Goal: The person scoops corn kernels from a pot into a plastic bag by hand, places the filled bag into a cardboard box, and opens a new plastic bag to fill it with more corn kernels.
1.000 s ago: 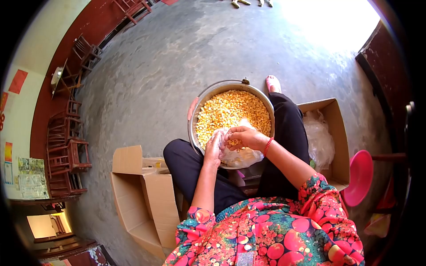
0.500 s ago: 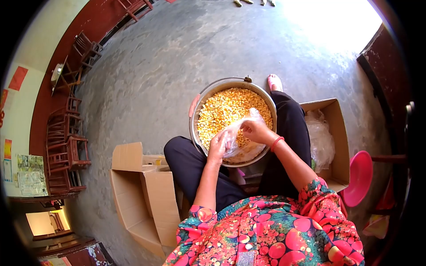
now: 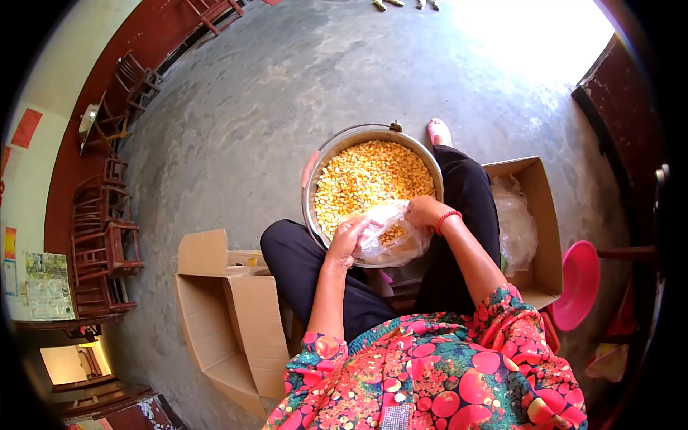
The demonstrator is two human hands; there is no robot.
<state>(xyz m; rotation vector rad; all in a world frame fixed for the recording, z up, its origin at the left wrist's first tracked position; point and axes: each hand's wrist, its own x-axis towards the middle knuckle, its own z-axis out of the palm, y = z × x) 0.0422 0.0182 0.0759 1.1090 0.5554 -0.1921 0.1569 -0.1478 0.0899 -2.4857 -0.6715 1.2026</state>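
A metal bucket [image 3: 307,208] full of yellow corn kernels [image 3: 374,170] stands between my legs. Over its near side I hold a clear plastic bag [image 3: 394,251] with both hands. My left hand [image 3: 347,240] grips the bag's left edge, fingers closed on the film. On the other side my right hand [image 3: 426,212], with a red bracelet at the wrist, is closed on the bag's right edge. Some kernels show in the middle of the bag; whether they lie inside it or beneath it I cannot tell.
An open cardboard box [image 3: 222,322] sits at my left. To my right another box [image 3: 548,229] holds clear plastic bags [image 3: 514,229], with a pink basin [image 3: 577,287] beside it. Wooden chairs [image 3: 107,244] line the left wall.
My right hand has moved slightly right and down, to the bag's right edge. Between my hands the bag is now spread wider, and my left hand has shifted slightly left.
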